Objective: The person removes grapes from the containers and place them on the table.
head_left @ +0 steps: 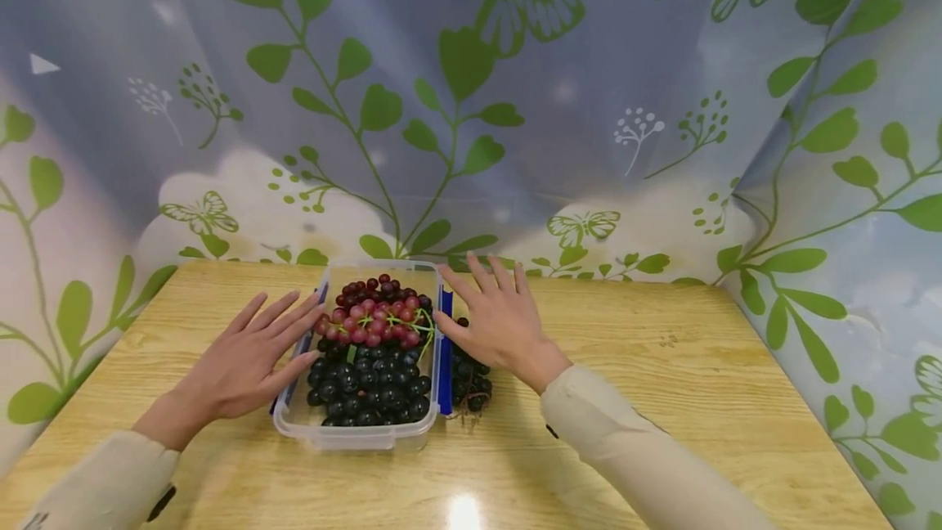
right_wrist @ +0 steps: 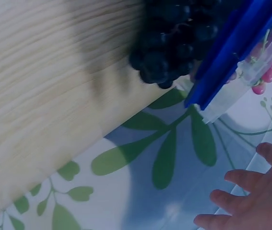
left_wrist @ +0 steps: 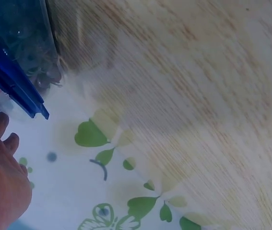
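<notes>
While spread straight-fingered, pinching nothing, flanked clear plastic grape container (head_left: 353, 433) on bench (head_left: 633, 342) with left hand (head_left: 239, 362) at left side, right hand (head_left: 504, 319) at right side, about equally near, contact unclear. Ran lengthwise away from sleeves (head_left: 625, 440); had black grapes (head_left: 471, 389) just outside blue latch (head_left: 445, 393).

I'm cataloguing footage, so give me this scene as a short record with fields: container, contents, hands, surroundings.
Container: clear plastic box with blue side clips
Contents: black grapes nearest, pinkish-red grapes in the middle, dark red grapes farthest
Outside: dark grape bunch beside the box's right side
Left hand: fingers extended at the box's left side; contact unclear
Right hand: fingers spread at its right side; contact unclear
Surface: wood-grain table
Backdrop: cloth printed with green leaves and butterflies
</notes>
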The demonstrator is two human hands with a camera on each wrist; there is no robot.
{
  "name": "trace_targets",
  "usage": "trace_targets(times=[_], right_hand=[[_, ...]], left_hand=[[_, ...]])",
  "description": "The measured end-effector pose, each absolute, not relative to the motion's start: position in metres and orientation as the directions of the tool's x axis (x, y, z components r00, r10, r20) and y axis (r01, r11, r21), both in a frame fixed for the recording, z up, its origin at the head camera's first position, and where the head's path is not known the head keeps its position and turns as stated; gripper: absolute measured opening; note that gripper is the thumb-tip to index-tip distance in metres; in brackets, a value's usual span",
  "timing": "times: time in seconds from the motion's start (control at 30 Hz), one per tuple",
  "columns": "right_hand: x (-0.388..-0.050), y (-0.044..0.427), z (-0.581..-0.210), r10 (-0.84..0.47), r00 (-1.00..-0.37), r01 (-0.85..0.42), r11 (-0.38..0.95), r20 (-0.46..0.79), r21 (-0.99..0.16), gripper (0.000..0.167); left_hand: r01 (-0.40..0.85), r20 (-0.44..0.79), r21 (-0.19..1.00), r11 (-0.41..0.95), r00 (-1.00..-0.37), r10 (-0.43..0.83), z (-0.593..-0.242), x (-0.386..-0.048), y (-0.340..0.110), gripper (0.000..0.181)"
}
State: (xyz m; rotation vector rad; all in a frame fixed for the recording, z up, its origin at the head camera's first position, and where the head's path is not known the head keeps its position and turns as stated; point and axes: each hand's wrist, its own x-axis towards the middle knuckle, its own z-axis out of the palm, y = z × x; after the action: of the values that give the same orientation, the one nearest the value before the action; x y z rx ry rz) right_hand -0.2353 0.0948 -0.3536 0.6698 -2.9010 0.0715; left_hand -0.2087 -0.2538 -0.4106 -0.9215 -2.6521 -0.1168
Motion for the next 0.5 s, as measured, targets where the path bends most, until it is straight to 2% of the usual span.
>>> trace_targets(times=[0.5], right_hand=[[-0.237,0.046,-0.345,-0.545,-0.837,-0.544,0.838,0.056,0.025,0.07]], left_hand=[[0.603,0.346,-0.045,0.797,-0.739,0.579,-0.413,-0.208,-0.254,0.06]])
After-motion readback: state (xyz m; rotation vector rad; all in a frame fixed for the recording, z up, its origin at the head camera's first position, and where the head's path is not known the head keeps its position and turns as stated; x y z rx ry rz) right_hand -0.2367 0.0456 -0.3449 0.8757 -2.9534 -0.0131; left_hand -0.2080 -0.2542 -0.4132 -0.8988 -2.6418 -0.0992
